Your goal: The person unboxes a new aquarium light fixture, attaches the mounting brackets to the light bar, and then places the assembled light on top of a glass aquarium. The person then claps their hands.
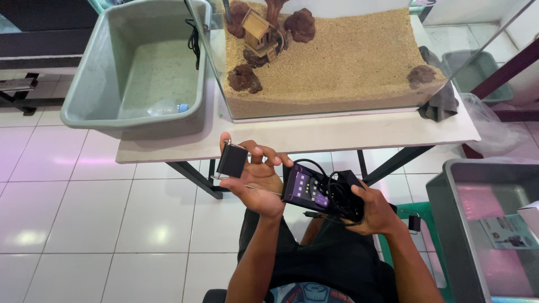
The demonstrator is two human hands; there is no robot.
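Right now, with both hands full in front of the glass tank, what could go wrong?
1. The left hand holds the small black block only by its fingertips; it may slip onto the tile floor.
2. The right hand grips the black controller together with a tangled cable; a dangling loop could snag.
3. The glass tank stands near the table's front edge.

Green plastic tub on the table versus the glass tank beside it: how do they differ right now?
The green plastic tub is opaque with sloped walls; the glass tank is clear and straight-sided. The tub holds only a small clear bottle on a pale bottom; the tank holds sloped sand, dark rocks and a small wooden house. The tub overhangs the white table; the tank sits fully on it. Both are open-topped.
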